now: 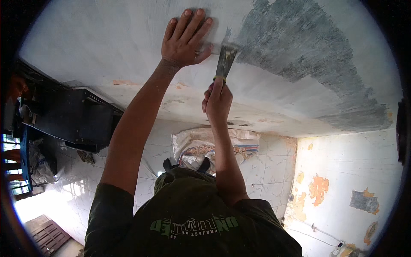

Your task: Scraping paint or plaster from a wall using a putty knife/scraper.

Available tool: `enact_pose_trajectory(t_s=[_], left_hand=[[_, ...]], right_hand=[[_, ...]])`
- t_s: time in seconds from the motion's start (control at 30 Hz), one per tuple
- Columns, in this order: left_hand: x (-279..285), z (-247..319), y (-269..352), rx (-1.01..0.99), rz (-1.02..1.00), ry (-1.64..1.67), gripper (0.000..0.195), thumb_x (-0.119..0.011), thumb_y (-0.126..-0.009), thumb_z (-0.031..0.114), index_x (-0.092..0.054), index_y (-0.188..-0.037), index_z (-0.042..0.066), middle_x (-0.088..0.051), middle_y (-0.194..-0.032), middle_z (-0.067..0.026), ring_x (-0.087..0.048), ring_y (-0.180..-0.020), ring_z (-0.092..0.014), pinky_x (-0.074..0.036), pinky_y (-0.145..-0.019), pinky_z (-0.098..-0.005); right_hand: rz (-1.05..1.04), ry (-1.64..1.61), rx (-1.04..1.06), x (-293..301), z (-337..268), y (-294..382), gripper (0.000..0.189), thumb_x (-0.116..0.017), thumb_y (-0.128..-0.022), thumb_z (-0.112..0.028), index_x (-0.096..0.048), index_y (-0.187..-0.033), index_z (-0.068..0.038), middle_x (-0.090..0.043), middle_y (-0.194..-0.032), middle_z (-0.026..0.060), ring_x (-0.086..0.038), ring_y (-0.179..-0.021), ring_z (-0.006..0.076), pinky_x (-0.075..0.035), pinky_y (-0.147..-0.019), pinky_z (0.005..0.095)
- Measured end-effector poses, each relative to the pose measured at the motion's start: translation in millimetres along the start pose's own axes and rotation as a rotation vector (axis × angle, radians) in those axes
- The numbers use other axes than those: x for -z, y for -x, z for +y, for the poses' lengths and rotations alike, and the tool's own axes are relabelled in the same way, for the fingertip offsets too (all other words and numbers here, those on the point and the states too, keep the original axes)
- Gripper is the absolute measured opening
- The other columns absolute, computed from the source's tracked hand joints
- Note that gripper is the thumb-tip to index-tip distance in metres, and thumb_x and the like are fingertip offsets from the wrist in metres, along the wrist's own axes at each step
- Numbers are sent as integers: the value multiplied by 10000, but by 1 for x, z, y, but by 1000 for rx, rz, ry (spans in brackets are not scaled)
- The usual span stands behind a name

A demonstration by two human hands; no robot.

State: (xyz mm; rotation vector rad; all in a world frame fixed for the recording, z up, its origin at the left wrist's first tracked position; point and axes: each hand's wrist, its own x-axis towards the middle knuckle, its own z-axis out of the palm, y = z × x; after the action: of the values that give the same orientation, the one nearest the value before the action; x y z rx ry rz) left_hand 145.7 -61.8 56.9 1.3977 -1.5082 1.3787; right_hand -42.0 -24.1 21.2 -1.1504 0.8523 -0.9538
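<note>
My left hand rests palm down on the pale painted wall, its fingers spread. In my right hand is a putty knife, gripped by its handle, with the thumb lying along it. The blade is worn and smeared, and its tip is at the wall surface. A short grey scraped streak runs above the tip. To the right of the blade spreads a large bare grey patch where the pale coating is gone.
Below the wall, a white woven sack with debris on it lies on the tiled floor by my feet. A black cabinet stands at the left. The side wall has peeling patches and a cable with a socket.
</note>
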Motion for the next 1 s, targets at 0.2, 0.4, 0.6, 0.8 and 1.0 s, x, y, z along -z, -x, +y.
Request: enact_pose_trajectory(t_s=[0.2, 0.4, 0.6, 0.8, 1.0], left_hand=[[3, 0, 1, 70, 20, 44, 657, -602, -763, 474, -460, -1367, 260, -363, -1471, -30, -320, -1363, -237, -251, -1076, -449], [1, 2, -1, 35, 14, 13, 632, -555, -805, 503, -476, -1359, 209, -382, -1454, -78, -338, -1350, -276, -237, -1077, -463], [1, 1, 0, 71, 25, 49, 645, -585, -782, 493, -456, -1372, 264, -355, -1477, -30, -314, -1368, -234, -241, -1084, -450], [-2, 2, 0, 61, 23, 27, 649, -585, -785, 499, -458, -1372, 252, -370, -1468, -38, -325, -1363, -242, -244, -1080, -455], [1, -1, 2, 57, 35, 35, 645, -578, -790, 507, -461, -1368, 248, -370, -1467, -40, -311, -1371, -244, -226, -1091, -452]], right_hand=[[-26, -35, 46, -7, -21, -6, 368, -432, -984, -309, -465, -717, -58, -423, -530, -18, -392, -411, 63, -328, -360, 240], [-23, -68, -53, 7, 7, -2, 359, -441, -983, -332, -437, -717, -91, -402, -521, -33, -355, -394, 44, -290, -328, 225], [-84, -47, 4, -4, -26, -7, 401, -407, -985, -395, -425, -726, -89, -397, -511, -17, -341, -347, 69, -273, -306, 235], [-35, -78, -92, 7, 8, 0, 358, -433, -984, -355, -436, -734, -98, -388, -497, -33, -337, -363, 52, -282, -315, 222], [-95, -68, 63, -6, -33, -5, 372, -421, -984, -354, -413, -720, -93, -392, -500, -28, -344, -355, 56, -289, -313, 232]])
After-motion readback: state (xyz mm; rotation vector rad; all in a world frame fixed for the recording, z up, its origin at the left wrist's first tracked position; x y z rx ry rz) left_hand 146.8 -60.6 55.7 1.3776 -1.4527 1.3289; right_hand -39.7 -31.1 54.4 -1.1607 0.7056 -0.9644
